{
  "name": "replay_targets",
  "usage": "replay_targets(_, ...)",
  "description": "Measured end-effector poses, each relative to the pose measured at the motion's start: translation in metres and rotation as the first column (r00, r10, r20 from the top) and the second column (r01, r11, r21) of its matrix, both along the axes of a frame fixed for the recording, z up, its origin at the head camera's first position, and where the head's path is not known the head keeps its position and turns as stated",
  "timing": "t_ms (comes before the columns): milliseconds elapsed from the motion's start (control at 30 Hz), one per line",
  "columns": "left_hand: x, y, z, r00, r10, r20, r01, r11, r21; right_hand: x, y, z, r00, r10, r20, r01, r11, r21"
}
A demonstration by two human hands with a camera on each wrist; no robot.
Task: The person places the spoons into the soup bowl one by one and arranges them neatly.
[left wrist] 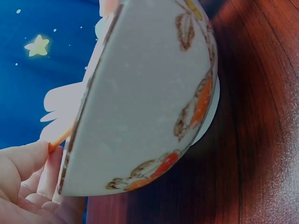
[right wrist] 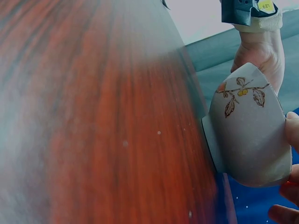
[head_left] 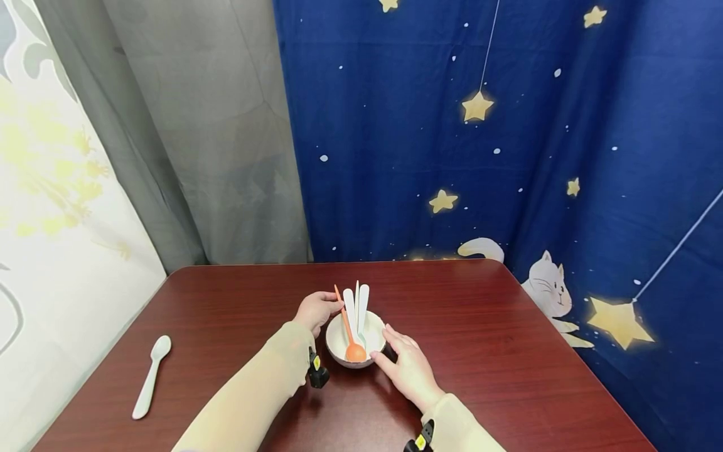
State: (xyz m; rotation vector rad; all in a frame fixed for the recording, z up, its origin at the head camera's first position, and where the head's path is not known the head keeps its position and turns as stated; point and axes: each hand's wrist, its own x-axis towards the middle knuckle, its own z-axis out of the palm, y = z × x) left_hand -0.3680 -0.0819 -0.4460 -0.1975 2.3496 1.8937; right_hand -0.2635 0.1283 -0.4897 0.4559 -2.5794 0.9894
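Observation:
A white bowl (head_left: pixel 374 333) with a painted leaf-and-fruit pattern outside stands upright on the table. Inside it leans an orange spoon (head_left: pixel 356 353), scoop down, alongside white utensils (head_left: pixel 363 301) whose handles stick up past the far rim; their lower ends are partly hidden. At the bowl's left, my left hand (head_left: pixel 319 309) pinches the orange spoon's handle (left wrist: pixel 60 138) near its tip between thumb and finger. My right hand (head_left: pixel 411 369) rests on the right side of the bowl, thumb and fingers spread along the rim. The right wrist view shows fingertips (right wrist: pixel 293 133) against the bowl's outer wall.
A white spoon (head_left: pixel 151 376) lies by itself on the left of the dark red wooden table (head_left: pixel 480 326). Behind the table hang a grey curtain (head_left: pixel 226 157) and a blue star-patterned curtain (head_left: pixel 395 157). Each wrist carries a small black camera (head_left: pixel 318 370).

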Motion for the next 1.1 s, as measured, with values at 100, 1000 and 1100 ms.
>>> replay_targets(100, 0.0, 0.0, 0.0, 1.0, -0.001, 0.005, 0.001, 1.0, -0.014, 0.0, 0.0, 0.0, 1.0, -0.003, 0.012, 0.003, 1.0, 0.001)
replay_targets(1000, 0.004, -0.015, -0.005, 0.998, -0.023, 0.051, 0.02, 0.999, 0.045, 0.001, -0.001, 0.0, 1.0, -0.009, 0.001, 0.009, 1.0, 0.008)
replay_targets(1100, 0.007, -0.02, -0.006, 0.999, -0.02, 0.045, 0.017, 0.998, 0.068, 0.001, -0.001, 0.0, 1.0, -0.011, 0.011, 0.011, 1.0, 0.011)
